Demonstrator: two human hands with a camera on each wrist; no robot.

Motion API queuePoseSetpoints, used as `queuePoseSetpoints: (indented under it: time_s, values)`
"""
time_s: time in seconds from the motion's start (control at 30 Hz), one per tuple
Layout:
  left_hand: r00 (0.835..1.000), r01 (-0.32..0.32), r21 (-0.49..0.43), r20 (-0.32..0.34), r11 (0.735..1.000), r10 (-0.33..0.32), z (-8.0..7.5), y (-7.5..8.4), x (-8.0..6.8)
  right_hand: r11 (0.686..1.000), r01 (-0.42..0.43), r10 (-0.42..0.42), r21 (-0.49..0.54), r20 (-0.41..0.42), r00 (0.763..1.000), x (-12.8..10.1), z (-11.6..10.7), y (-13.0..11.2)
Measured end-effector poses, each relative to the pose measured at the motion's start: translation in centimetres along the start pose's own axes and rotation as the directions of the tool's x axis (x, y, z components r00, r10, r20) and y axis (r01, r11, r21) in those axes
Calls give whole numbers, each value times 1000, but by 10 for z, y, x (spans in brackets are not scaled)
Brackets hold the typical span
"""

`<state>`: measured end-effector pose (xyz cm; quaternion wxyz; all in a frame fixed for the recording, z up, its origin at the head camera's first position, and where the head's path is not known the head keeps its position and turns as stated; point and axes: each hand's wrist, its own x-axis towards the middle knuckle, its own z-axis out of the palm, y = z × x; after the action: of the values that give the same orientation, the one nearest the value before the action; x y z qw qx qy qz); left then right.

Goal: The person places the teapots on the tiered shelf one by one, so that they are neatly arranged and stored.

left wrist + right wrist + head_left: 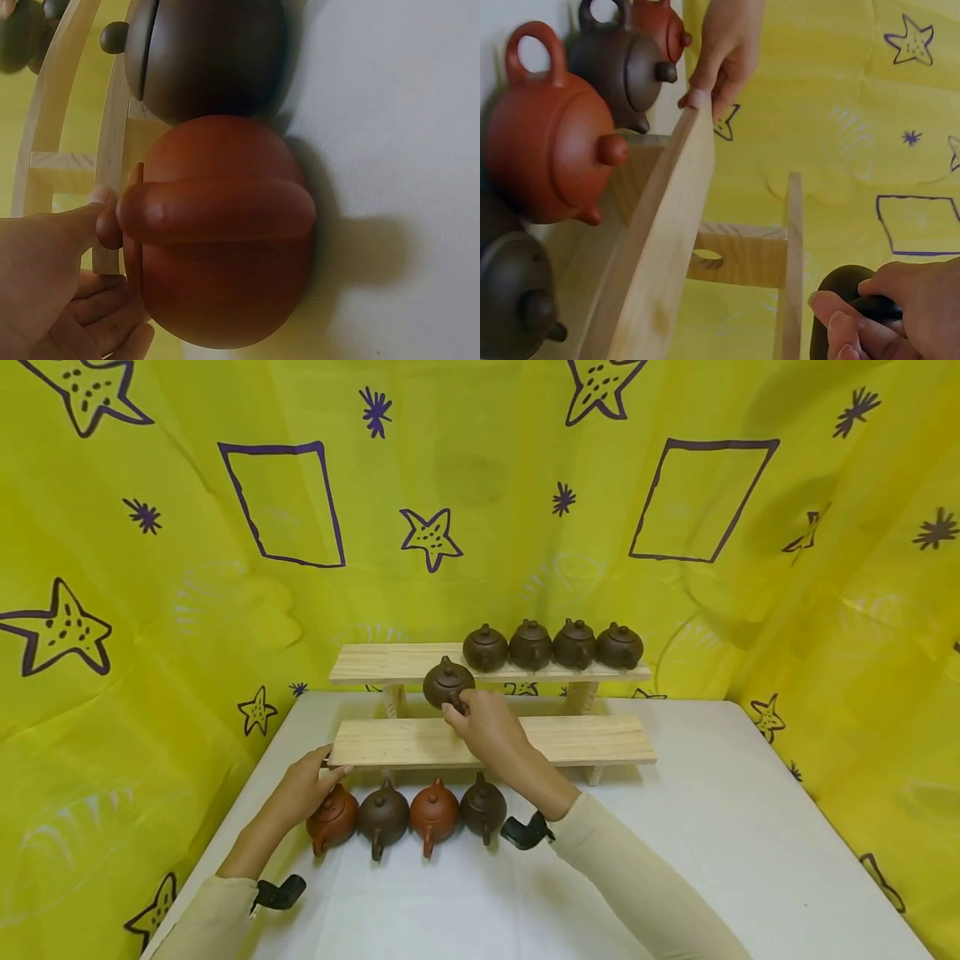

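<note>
While our right hand (487, 722) curls its fingers (838, 324) round the dark brown round clay teapot (448, 683), we hold that pot at the front edge of the upper pale wooden shelf board (390, 662), lifted just above the lower pale wooden shelf board (592, 740). Thumb and fingertips pinch the pot from its near side and underneath, so the lid knob points up above our knuckles. Beyond the grip and to its right, four more dark brown lidded teapots (552, 645) stand in a row on the upper board, the nearest one just beside the held pot. Our left hand (303, 787) lies with fingers loosely extended, fingertips touching the left end of the lower board and resting against the reddish-brown clay teapot (332, 818) on the white table (735, 827). Right of that hand, a dark brown teapot (383, 816), a second reddish-brown teapot (433, 811) and another dark teapot (483, 807) sit side by side under the board's front edge, touching or nearly so, spouts toward us. Yellow cloth with purple stars (150, 568) hangs behind.
</note>
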<state>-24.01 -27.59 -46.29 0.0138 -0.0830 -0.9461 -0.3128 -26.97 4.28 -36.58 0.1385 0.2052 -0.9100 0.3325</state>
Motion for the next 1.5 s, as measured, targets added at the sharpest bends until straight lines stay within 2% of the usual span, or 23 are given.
queuePoseSetpoints:
  time_s: [0.27,0.63,1.07,1.33,1.5]
  values:
    - [999,-27,-19,-25,999,26,2,-2,2,998,-41,40,-44,-21,999,35,11,-12]
    - [1000,3,-30,-5,1000,-3,0,0,1,998,-63,63,-19,-15,998,66,15,-15]
    - [1000,9,-29,-1,1000,-9,0,0,1,983,-176,179,-59,55,982,82,17,-16]
    - [1000,-19,-24,-22,1000,18,2,-3,3,974,-213,216,-79,34,976,89,19,-11]
    - [1000,-10,-28,-23,1000,10,2,-4,3,975,-216,219,-60,44,975,92,21,-9]
